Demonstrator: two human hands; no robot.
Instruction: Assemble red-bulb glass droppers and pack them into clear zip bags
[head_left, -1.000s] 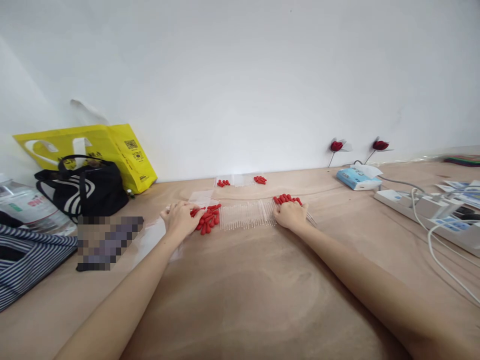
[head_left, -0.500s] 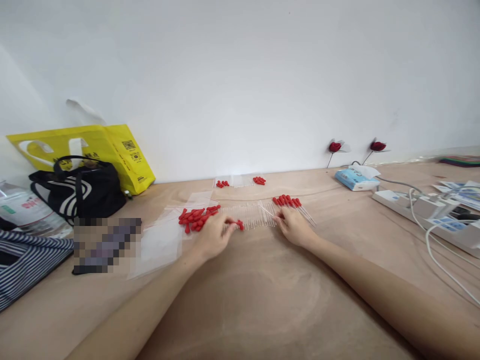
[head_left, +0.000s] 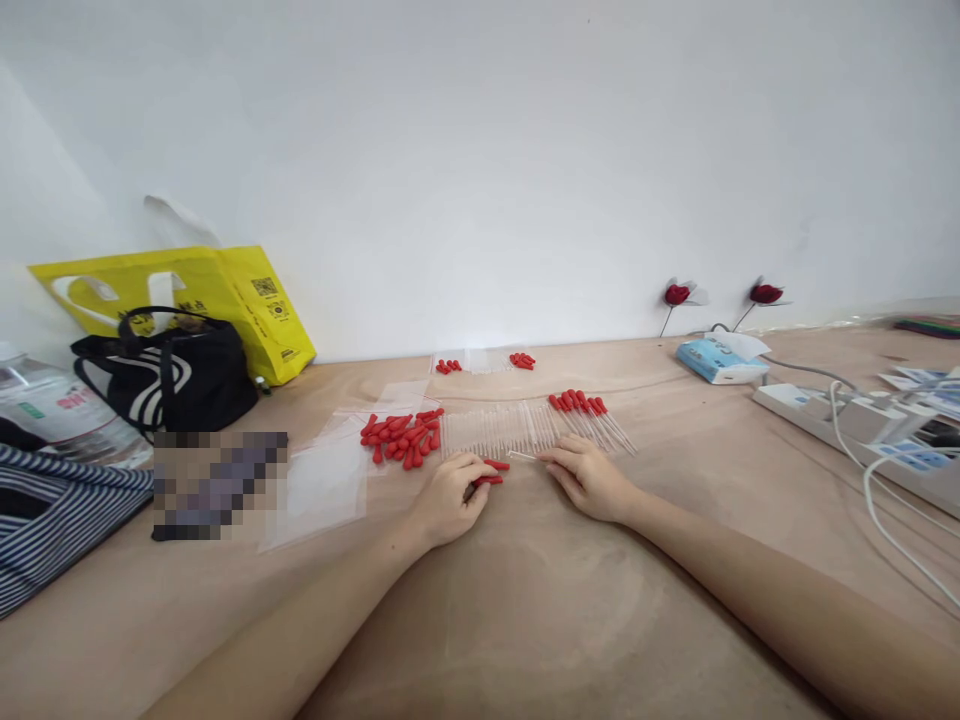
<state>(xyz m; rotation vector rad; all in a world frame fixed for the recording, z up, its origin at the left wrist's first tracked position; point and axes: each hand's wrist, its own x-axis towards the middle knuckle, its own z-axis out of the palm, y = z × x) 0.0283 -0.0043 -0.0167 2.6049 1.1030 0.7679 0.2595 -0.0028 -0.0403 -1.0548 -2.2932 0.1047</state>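
Observation:
My left hand (head_left: 452, 500) is closed around red rubber dropper bulbs (head_left: 492, 480), a couple of which stick out past the fingertips. Between the fingers of my right hand (head_left: 591, 482) is the end of a thin glass dropper tube (head_left: 523, 456), whose other end points left toward those bulbs, apart from them. Just beyond both hands lies a row of clear glass tubes (head_left: 491, 430) side by side. A pile of loose red bulbs (head_left: 397, 436) rests left of the row. Several droppers with red bulbs on their tubes (head_left: 592, 415) lie to its right.
Clear plastic bags (head_left: 322, 490) lie flat at left. Against the wall are more bagged bulbs and tubes (head_left: 484, 360). Black (head_left: 202, 370) and yellow bags (head_left: 277, 330) stand back left. Tissues (head_left: 720, 362), a power strip (head_left: 840, 420) with cables and two fabric flowers (head_left: 677, 294) are at right.
Both hands have drawn back toward me, off the row of tubes. The glass tube in my right hand now lies lower and flatter, pointing at the bulbs in my left hand.

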